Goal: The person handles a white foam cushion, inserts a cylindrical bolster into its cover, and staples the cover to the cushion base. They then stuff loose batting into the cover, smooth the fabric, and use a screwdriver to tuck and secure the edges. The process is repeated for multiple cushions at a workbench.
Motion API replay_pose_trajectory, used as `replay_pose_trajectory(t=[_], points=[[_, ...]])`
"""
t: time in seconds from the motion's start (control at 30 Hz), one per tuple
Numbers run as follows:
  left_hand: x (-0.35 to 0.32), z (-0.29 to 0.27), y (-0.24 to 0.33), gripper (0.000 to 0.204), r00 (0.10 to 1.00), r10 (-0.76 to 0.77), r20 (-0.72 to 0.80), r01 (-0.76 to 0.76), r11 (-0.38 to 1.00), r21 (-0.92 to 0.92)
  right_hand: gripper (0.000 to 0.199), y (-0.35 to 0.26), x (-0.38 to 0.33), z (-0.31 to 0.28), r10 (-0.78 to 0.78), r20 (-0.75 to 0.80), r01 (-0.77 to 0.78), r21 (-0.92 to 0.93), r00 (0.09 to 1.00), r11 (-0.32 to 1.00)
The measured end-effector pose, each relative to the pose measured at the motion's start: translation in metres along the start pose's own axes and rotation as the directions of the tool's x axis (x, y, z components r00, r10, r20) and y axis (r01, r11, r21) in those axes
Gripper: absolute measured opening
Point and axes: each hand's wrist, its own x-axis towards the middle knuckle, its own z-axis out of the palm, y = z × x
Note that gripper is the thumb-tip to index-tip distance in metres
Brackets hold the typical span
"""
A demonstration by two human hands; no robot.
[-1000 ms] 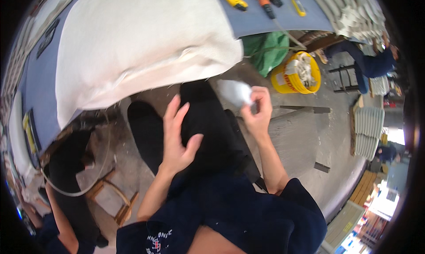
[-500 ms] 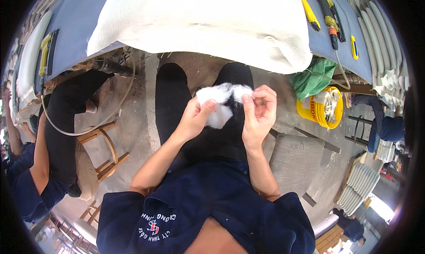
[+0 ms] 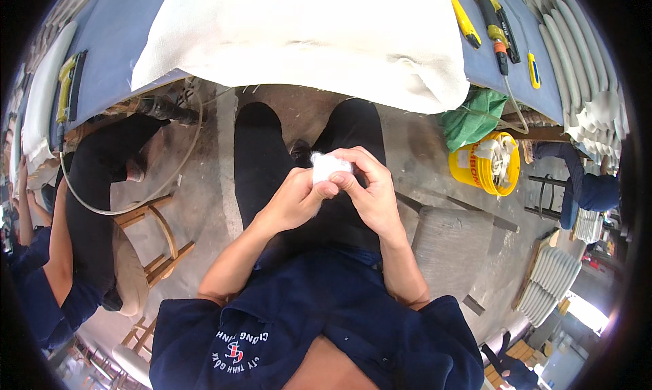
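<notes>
We've got a small tuft of white stuffing point(image 3: 328, 166) pinched between both hands over our lap, and it's much tighter now. Half a second ago it was a looser, wider puff spread between the fingers; now it's squeezed into a compact wad. The left hand point(image 3: 293, 201) is closed on its near-left side, thumb and fingertips clamped, while the right hand point(image 3: 372, 189) curls over the top and right, fingers wrapped round it. A second ago the hands were apart, the right one alone holding something pale, so they've come together and are working the fibre into a denser lump.

Just beyond, the white cushion cover point(image 3: 305, 37) lies on the blue-topped table point(image 3: 115, 43), its edge hanging above our knees. Far right on that table sit yellow-handled tools point(image 3: 485, 16). Down to the right a yellow bucket point(image 3: 483, 166) stands on the concrete floor beside a green cloth point(image 3: 473, 118). To the left, another person sits on a wooden stool point(image 3: 155, 237).
</notes>
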Motion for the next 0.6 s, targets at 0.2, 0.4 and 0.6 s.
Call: replay_pose_trajectory(t=[0.2, 0.4, 0.6], points=[[-0.005, -0.005, 0.014, 0.049, 0.997, 0.071, -0.034, -0.066, 0.991, 0.117, 0.017, -0.011, -0.003, -0.004, 0.038, -0.009, -0.037, 0.080, 0.999, 0.996], [-0.012, -0.018, 0.040, 0.051, 0.981, 0.190, 0.037, -0.192, 0.928, 0.319, 0.011, -0.032, -0.010, -0.001, -0.135, -0.108, 0.149, 0.133, 0.985, 0.980], [-0.033, -0.035, 0.040, 0.043, 0.985, 0.166, -0.041, -0.136, 0.906, 0.401, 0.010, -0.031, -0.005, -0.073, -0.067, -0.668, 0.279, 0.215, 0.741, 0.936]])
